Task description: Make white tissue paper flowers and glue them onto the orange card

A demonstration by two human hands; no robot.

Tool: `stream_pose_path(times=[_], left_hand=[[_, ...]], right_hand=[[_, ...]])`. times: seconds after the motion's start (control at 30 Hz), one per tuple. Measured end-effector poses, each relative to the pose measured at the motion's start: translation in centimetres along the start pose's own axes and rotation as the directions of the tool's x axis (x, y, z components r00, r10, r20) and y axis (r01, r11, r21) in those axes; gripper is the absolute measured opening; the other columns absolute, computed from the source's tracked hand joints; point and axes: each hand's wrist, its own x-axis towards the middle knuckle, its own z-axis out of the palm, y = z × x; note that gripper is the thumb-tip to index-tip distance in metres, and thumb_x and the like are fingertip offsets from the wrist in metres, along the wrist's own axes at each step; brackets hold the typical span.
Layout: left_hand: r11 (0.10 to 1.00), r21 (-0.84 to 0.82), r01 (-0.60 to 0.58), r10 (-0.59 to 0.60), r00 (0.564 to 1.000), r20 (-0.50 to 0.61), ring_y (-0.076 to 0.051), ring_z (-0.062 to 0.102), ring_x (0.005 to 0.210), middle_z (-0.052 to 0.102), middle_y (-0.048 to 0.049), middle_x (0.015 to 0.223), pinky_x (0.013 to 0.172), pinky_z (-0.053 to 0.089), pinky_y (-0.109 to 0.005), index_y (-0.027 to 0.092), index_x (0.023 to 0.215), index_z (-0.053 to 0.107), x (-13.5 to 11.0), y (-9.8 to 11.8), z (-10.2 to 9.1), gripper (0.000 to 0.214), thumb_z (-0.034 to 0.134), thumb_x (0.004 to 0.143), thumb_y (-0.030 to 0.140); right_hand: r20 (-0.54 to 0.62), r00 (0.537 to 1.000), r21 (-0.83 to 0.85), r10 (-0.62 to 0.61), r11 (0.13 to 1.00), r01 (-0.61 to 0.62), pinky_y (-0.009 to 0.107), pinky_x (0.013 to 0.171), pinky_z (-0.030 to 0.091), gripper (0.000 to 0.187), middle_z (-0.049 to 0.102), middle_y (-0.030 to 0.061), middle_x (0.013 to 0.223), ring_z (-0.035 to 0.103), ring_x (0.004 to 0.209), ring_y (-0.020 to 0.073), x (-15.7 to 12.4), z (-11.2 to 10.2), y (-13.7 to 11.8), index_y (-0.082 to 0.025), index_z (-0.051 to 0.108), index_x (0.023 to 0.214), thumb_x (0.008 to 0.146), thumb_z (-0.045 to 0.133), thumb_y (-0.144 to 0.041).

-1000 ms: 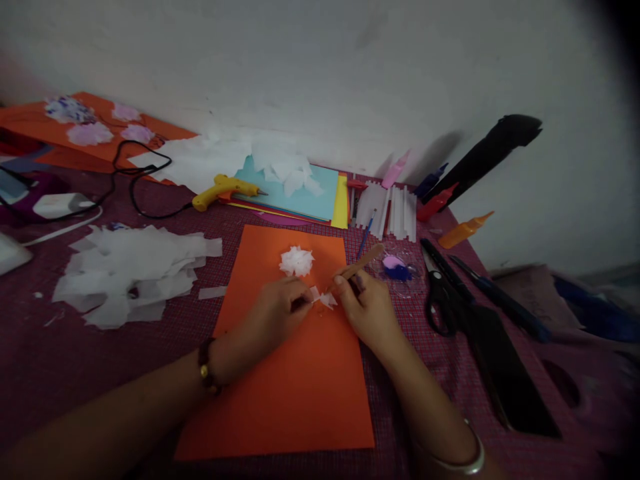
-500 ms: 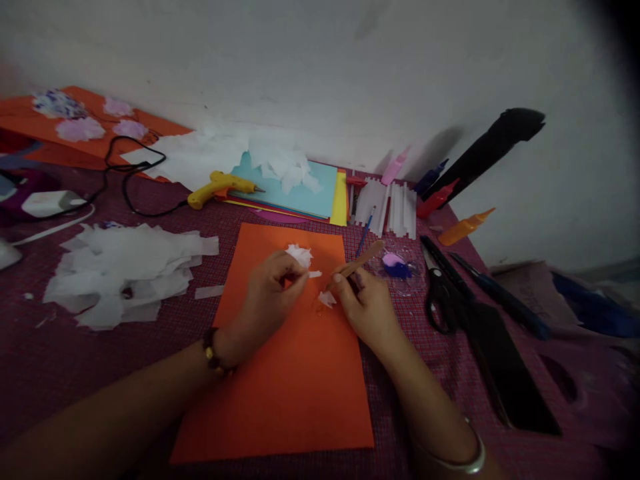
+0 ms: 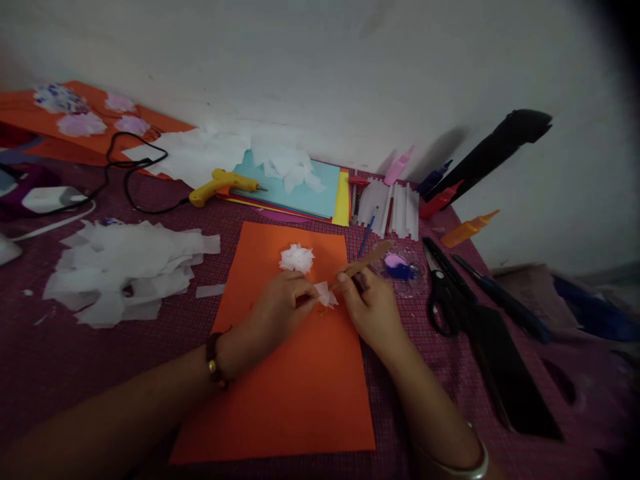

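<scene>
My left hand (image 3: 280,307) pinches a small piece of white tissue paper (image 3: 321,289) between thumb and forefinger. It is held at a small cluster of white tissue pieces (image 3: 328,298) on the orange sheet (image 3: 295,393). My right hand (image 3: 374,307) is closed around a flat wooden craft stick (image 3: 374,256), which points up and to the right. The right fingertips lie just right of the small cluster. A fuller white tissue flower (image 3: 297,258) sits on the sheet above my left hand.
A pile of tissue strips (image 3: 125,273) lies at left. A yellow glue gun (image 3: 225,185) rests before coloured paper (image 3: 320,183). At right are a plastic paint palette (image 3: 400,267), scissors (image 3: 440,300), a black phone-like slab (image 3: 515,373) and paint bottles (image 3: 467,229).
My left hand has moved right and down from the fuller flower to the smaller cluster, bringing its tissue piece there. My right hand has barely moved and keeps the craft stick.
</scene>
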Motion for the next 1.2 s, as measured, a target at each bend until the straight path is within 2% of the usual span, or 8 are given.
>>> stream_pose_path(times=[0.1,0.17,0.27,0.4,0.77,0.93,1.1,1.2], left_hand=[[1.0,-0.001,0.011,-0.011,1.0,0.023,-0.013,0.054,0.067,0.061,-0.0017,0.067,0.062,0.04,-0.025,0.015,0.067,0.063,0.0,0.2,0.0,0.017,0.055,0.082,0.011],[1.0,-0.011,0.016,-0.016,1.0,0.027,-0.013,0.054,0.067,0.06,-0.0018,0.067,0.062,0.04,-0.024,0.015,0.068,0.064,-0.1,0.2,0.0,0.018,0.054,0.083,0.012],[1.0,-0.021,0.009,-0.008,1.0,0.017,-0.013,0.054,0.067,0.061,-0.0016,0.068,0.062,0.041,-0.024,0.016,0.07,0.065,-0.1,0.1,0.1,0.017,0.055,0.084,0.015],[1.0,-0.013,0.005,-0.005,1.0,0.005,-0.013,0.055,0.066,0.061,-0.0013,0.067,0.062,0.041,-0.024,0.017,0.071,0.065,-0.1,0.0,0.2,0.016,0.056,0.083,0.014],[1.0,0.027,0.015,-0.015,1.0,0.0,-0.014,0.055,0.069,0.063,-0.0022,0.068,0.063,0.042,-0.025,0.015,0.071,0.064,0.1,0.2,0.1,0.016,0.055,0.083,0.011],[0.999,0.032,0.037,-0.038,0.999,0.037,-0.015,0.056,0.072,0.064,-0.0022,0.072,0.066,0.043,-0.026,0.016,0.072,0.065,0.2,0.1,0.1,0.016,0.054,0.081,0.009],[0.997,0.061,0.056,-0.061,0.995,0.084,-0.016,0.057,0.072,0.064,-0.0038,0.073,0.067,0.044,-0.027,0.015,0.069,0.064,0.4,0.3,-0.3,0.018,0.051,0.08,0.008],[0.996,0.062,0.065,-0.071,0.993,0.092,-0.017,0.058,0.074,0.064,-0.0048,0.074,0.068,0.045,-0.028,0.015,0.069,0.064,0.4,0.3,0.0,0.019,0.05,0.08,0.008]], right_hand=[[-0.128,0.992,-0.008,0.019,1.0,-0.02,0.027,0.059,0.043,0.018,0.064,0.0032,0.071,0.061,0.064,0.0172,0.0,-0.2,-0.2,-0.02,0.057,0.085,0.092,0.043,-0.029],[-0.171,0.985,0.018,0.021,1.0,-0.019,0.026,0.057,0.043,0.019,0.063,0.0021,0.069,0.06,0.062,0.0162,0.0,-0.2,-0.5,-0.02,0.056,0.086,0.093,0.041,-0.03],[-0.085,0.996,0.035,-0.018,0.999,0.021,0.025,0.055,0.041,0.017,0.063,0.0013,0.068,0.06,0.061,0.0154,0.0,0.0,-0.9,-0.02,0.055,0.083,0.092,0.043,-0.028],[0.025,0.998,-0.056,-0.056,0.997,0.057,0.025,0.055,0.039,0.016,0.063,0.0011,0.067,0.059,0.059,0.0149,0.0,0.5,-1.2,-0.019,0.054,0.081,0.091,0.044,-0.026],[0.107,0.994,-0.098,-0.009,0.995,0.02,0.025,0.054,0.036,0.018,0.063,0.0015,0.066,0.059,0.058,0.0155,0.6,0.9,-1.2,-0.02,0.052,0.078,0.091,0.042,-0.027],[0.129,0.991,-0.112,0.036,0.993,-0.022,0.026,0.054,0.035,0.02,0.06,0.0016,0.064,0.057,0.058,0.0162,0.9,1.1,-1.1,-0.021,0.049,0.074,0.091,0.04,-0.028],[0.126,0.987,0.048,0.099,0.993,-0.106,0.026,0.055,0.036,0.019,0.057,-0.0003,0.062,0.054,0.056,0.0148,1.3,1.3,-0.5,-0.02,0.049,0.072,0.088,0.043,-0.029],[0.004,0.977,0.27,0.215,0.94,-0.208,0.025,0.052,0.037,0.019,0.053,-0.0024,0.061,0.05,0.053,0.013,1.6,1.2,0.3,-0.019,0.053,0.076,0.087,0.046,-0.032]])
